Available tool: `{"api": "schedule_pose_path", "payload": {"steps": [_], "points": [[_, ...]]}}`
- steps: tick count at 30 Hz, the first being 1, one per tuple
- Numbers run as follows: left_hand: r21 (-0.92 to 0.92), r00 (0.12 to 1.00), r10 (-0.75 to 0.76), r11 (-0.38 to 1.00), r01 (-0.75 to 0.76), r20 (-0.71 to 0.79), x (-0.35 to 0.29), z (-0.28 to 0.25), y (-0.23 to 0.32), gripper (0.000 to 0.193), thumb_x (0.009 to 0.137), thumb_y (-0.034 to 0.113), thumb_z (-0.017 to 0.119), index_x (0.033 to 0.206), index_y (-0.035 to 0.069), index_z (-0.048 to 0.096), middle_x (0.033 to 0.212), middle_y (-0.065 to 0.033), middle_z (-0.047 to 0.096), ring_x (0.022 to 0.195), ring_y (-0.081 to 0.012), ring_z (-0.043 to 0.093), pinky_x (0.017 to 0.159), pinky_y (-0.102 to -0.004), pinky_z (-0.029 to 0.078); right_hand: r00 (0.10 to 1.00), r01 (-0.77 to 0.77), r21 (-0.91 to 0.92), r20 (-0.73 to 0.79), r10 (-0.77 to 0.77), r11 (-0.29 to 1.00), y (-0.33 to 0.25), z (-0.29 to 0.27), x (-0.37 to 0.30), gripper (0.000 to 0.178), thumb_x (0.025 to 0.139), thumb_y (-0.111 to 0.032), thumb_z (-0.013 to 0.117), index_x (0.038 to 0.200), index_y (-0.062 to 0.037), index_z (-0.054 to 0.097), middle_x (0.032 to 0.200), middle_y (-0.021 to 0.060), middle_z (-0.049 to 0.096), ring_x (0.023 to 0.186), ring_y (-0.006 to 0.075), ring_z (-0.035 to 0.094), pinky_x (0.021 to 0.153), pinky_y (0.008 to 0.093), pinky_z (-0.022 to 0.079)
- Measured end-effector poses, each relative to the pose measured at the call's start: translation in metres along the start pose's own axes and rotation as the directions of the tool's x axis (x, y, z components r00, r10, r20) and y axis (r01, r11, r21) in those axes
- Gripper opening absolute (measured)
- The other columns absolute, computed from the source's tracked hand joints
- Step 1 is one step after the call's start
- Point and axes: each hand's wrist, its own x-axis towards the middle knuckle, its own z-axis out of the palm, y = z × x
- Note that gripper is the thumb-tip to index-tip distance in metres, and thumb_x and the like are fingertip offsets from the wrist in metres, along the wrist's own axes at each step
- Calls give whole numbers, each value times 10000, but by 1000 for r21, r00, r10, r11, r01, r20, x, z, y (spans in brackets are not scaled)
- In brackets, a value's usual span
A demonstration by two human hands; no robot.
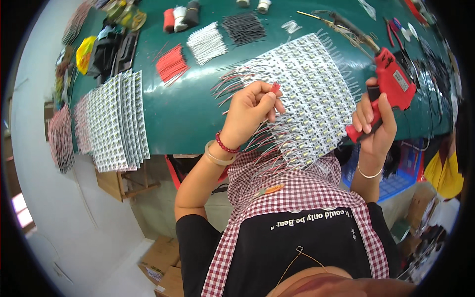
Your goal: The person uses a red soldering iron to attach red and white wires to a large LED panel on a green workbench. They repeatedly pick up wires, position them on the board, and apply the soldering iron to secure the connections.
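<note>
Below surface (163, 121) edge, R side: blue plastic crate (412, 157) w/ dark stuff (394, 157) inside, kind unclear. At surface's near edge: 1 flat wht circuit panel (312, 91), thin leads (231, 84) fringing it. Above it, L hand (251, 106) pinches red wires (275, 87), fingertips together; R hand (380, 132) clamped round 1 red soldering gun (395, 79). Farther: 3 thin-wire piles (207, 43) (red, wht, blk); beyond, 3 rolled bundles (179, 16).
</note>
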Motion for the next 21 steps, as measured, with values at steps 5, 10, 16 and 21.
{"api": "schedule_pose_path", "payload": {"steps": [5, 10, 16, 21], "points": [[289, 990, 141, 947, -142, 23, 0, 59, -17, 153, 938, 116, 547, 1033, -2, 567, 794, -48, 636, 601, -57, 452, 559, -208, 382, 974, 83, -249, -186, -132, 965, 6, -1, -12, 404, 999, -344, 499, 1207, 2, 507, 831, 78, 596, 676, 153, 574, 702, 335, 513], [398, 927, 144, 872, -284, 345, -9, 118, -16, 429, 722, 220, 813, 1036, 21, 598, 752, -65, 609, 645, -140, 566, 579, -308, 448, 979, 22, -478, -168, -116, 878, 19, -3, -48, 566, 948, -458, 568, 1289, -16, 477, 1154, 92, 591, 1034, 170, 587, 919, 342, 467], [517, 832, 190, 705, -485, 521, -8, 132, -3, 291, 740, 224, 786, 816, 17, 596, 670, -112, 594, 582, -245, 596, 539, -334, 450, 979, 127, 185, -181, -93, 975, -2, -36, -68, 653, 920, -490, 587, 1341, -17, 429, 1268, 165, 541, 1160, 270, 545, 973, 432, 466], [614, 843, 92, 644, -456, 529, -20, 115, -3, 299, 743, 235, 782, 857, 14, 616, 651, -111, 593, 561, -259, 593, 529, -337, 450, 547, 546, 487, -824, 150, 681, 29, -188, -147, 460, 955, -428, 516, 1141, -8, 490, 1263, 211, 537, 1130, 312, 568, 955, 445, 487]]}}
